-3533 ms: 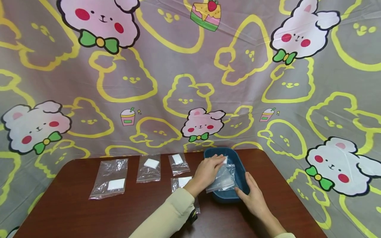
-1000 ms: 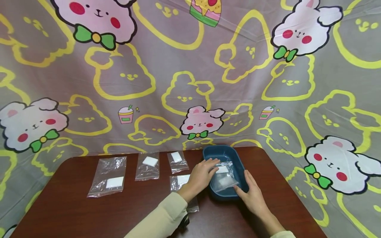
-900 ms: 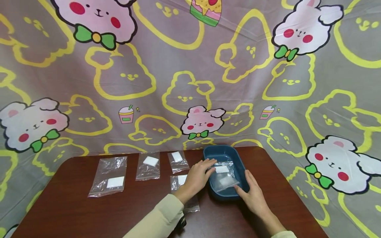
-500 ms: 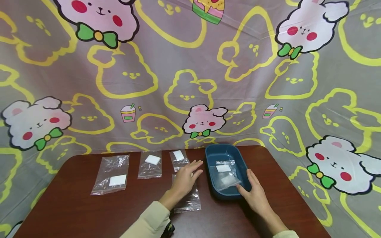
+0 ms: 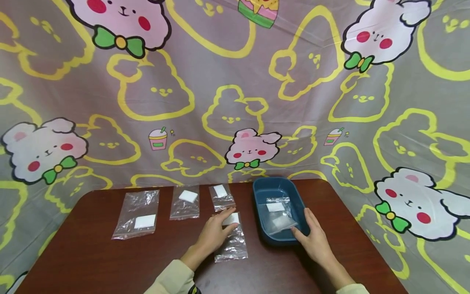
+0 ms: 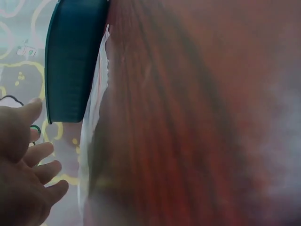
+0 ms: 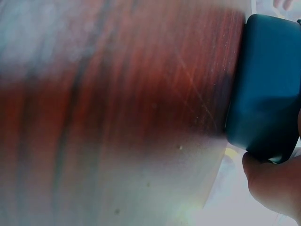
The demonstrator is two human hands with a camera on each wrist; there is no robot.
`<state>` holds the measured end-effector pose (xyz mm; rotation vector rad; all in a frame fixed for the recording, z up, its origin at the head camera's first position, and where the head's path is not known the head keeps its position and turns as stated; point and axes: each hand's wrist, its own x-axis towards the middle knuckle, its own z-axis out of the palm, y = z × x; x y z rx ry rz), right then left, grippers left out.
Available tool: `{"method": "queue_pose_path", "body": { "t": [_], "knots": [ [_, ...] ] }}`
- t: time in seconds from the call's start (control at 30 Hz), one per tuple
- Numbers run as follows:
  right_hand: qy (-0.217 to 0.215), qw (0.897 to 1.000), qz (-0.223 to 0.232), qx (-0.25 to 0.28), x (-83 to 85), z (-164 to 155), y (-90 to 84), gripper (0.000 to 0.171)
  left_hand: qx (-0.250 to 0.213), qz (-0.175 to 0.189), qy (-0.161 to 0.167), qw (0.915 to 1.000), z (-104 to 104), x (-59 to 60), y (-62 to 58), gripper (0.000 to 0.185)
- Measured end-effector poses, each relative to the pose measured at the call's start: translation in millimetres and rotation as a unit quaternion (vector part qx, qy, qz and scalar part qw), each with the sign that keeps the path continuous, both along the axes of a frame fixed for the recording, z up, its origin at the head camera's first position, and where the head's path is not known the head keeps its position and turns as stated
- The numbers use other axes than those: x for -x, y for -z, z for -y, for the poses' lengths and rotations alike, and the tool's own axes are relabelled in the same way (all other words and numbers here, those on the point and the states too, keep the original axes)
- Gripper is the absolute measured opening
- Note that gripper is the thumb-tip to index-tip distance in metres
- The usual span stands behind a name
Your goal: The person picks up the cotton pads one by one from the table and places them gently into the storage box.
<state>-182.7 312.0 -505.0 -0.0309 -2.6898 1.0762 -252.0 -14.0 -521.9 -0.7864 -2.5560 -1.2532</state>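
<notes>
My left hand [image 5: 213,232] hovers over or touches a clear zip-lock bag [image 5: 235,243] with a white block in its far end; contact is unclear. Its fingers are spread and loosely bent in the left wrist view, where the bag's edge [image 6: 96,94] shows beside them. My right hand [image 5: 316,234] holds the near right corner of a deep blue plastic tray [image 5: 260,192], thumb at the rim and fingers along the outer right wall. Inside the tray lie overlapping zip-lock bags [image 5: 280,222] with white blocks. The right wrist view shows the tray's outer wall [image 7: 268,84] and a digit against it.
Three more zip-lock bags, each with a white block, lie on the brown table [image 5: 110,261]: a large one [image 5: 136,212] at left, a medium one [image 5: 185,208] and a small one [image 5: 222,200]. A patterned curtain [image 5: 205,102] closes off the back and sides.
My left hand has let go of a bag in the tray, drawn back leftward out of it and moved over the near bag. My right hand has stayed at the tray's corner.
</notes>
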Motion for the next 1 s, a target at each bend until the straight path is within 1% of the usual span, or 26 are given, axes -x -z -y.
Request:
{"method": "queue_pose_path", "body": {
  "t": [0.13, 0.57, 0.7, 1.0],
  "knots": [
    [0.002, 1.0, -0.008, 0.0, 0.0, -1, -0.3, 0.083, 0.011, 0.036, 0.013, 0.9992, 6, -0.7, 3.0, 0.057],
    [0.0, 1.0, 0.001, 0.001, 0.5, 1, -1.9, 0.083, 0.039, 0.089, 0.015, 0.9952, 16, -0.7, 15.9, 0.06],
    [-0.001, 1.0, -0.002, 0.002, 0.5, 1, -3.0, 0.083, 0.051, 0.093, 0.018, 0.9942, 19, -0.6, 18.4, 0.062],
    [0.001, 1.0, 0.0, 0.0, -0.3, 2, -2.2, 0.082, 0.063, 0.075, 0.017, 0.995, 20, -1.2, 23.6, 0.061]
  ]
}}
